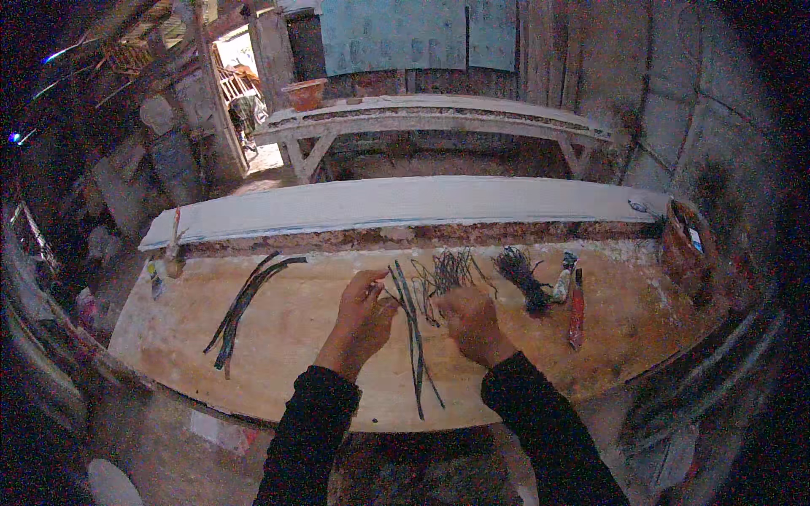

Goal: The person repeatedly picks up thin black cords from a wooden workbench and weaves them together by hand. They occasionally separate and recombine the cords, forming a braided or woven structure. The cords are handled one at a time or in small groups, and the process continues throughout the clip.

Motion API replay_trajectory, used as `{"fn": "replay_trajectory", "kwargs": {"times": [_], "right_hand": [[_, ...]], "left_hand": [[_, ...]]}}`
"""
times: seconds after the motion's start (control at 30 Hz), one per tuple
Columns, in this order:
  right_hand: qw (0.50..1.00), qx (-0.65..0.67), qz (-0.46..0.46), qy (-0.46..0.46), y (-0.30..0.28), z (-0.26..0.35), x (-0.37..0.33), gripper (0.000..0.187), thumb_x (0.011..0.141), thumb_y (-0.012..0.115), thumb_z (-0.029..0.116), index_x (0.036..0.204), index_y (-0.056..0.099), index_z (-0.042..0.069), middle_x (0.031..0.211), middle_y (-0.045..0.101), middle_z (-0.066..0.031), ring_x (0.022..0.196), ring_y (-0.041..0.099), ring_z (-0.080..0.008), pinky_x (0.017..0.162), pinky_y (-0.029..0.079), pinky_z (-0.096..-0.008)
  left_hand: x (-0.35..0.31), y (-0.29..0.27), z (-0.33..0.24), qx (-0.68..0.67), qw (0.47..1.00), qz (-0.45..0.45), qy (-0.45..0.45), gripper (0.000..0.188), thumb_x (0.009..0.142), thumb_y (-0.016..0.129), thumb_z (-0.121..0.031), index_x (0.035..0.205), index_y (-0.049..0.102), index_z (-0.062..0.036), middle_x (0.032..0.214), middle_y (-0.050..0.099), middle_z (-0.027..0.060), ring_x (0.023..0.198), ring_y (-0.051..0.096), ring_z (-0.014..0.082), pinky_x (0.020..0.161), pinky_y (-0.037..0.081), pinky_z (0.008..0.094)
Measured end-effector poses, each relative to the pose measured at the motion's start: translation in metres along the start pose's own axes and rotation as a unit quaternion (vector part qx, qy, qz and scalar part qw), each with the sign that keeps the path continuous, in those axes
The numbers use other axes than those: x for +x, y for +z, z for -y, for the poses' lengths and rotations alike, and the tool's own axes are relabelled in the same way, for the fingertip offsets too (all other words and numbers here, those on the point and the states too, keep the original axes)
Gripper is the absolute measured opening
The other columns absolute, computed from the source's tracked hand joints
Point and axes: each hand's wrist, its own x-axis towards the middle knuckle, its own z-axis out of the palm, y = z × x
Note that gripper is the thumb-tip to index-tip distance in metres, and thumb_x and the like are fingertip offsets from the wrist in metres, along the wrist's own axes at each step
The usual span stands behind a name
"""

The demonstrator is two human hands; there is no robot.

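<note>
In the middle of the wooden board, several long dark strips (413, 337) lie roughly upright in the picture, between my two hands. My left hand (363, 319) is closed at their left side, its fingertips pinching a thin dark strand that crosses toward the strips. My right hand (474, 325) is closed to their right, just below a loose tangle of thin dark wires (452, 268); what its fingers hold is too small to make out. Farther left rests another bunch of dark strips (245, 302). A dark bundle of wires (523, 277), tied or gathered, lies right of my right hand.
A red-handled tool (577, 312) and a whitish tube-like item (564, 278) lie to the right. At the far right stands a brown container (688, 244). A small bottle-shaped object (175, 257) is at the far left. A raised white plank (405, 201) runs behind the board.
</note>
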Motion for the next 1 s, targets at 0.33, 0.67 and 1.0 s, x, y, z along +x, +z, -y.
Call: {"fn": "replay_trajectory", "kwargs": {"times": [0.33,0.67,1.0], "right_hand": [[0.986,-0.056,-0.002,0.159,-0.01,-0.019,0.005,0.022,0.087,0.061,0.021,0.082,0.064,0.0,0.08,0.06,-0.0158,0.081,0.058,-0.034,0.072,0.045,-0.0442],[0.992,0.048,-0.027,0.115,0.039,-0.005,-0.004,0.029,0.089,0.062,0.031,0.092,0.066,0.002,0.085,0.063,-0.013,0.084,0.06,-0.03,0.074,0.047,-0.0413],[0.752,0.491,0.202,0.391,0.003,0.029,0.001,0.021,0.093,0.059,0.03,0.102,0.059,0.012,0.082,0.055,0.0035,0.068,0.048,-0.0053,0.063,0.046,-0.0241]], "left_hand": [[-0.001,0.003,0.003,0.399,0.901,-0.005,0.169,0.014,0.076,0.068,-0.013,0.09,0.066,-0.0086,0.108,0.061,0.0127,0.105,0.055,0.0288,0.089,0.044,0.0437],[0.005,0.008,0.012,0.401,0.883,-0.022,0.241,0.032,0.061,0.075,-0.009,0.09,0.061,-0.0121,0.091,0.061,0.0063,0.109,0.05,0.0336,0.092,0.036,0.0465],[0.006,0.0,0.021,0.287,0.908,-0.169,0.256,0.023,0.07,0.072,-0.016,0.091,0.067,-0.021,0.099,0.063,-0.0002,0.098,0.056,0.0226,0.092,0.029,0.0451]]}}
